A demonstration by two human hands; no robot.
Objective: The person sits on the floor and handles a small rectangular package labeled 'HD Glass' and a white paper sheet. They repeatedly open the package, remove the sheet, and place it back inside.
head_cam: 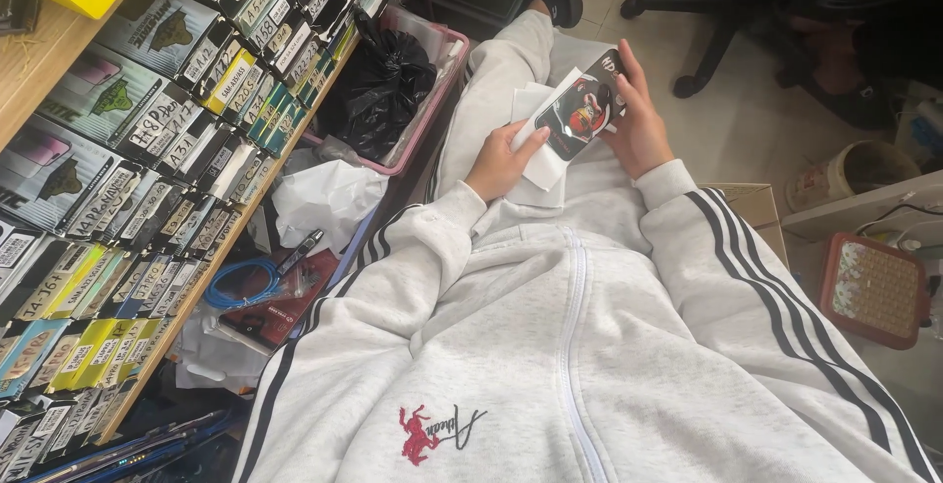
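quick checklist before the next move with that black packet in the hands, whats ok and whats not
1. Left hand grips the white sheets under the packet: ok.
2. Right hand holds the black packet by its far edge: ok.
3. Packet fully supported, resting over the lap on the white sheets: ok.
4. Packet sealed or opened: cannot tell.
5. Pink basket with the black bag close beside the left knee, within reach: ok.
6. Shelf of labelled boxes on the left stands orderly, nothing hanging over: ok.
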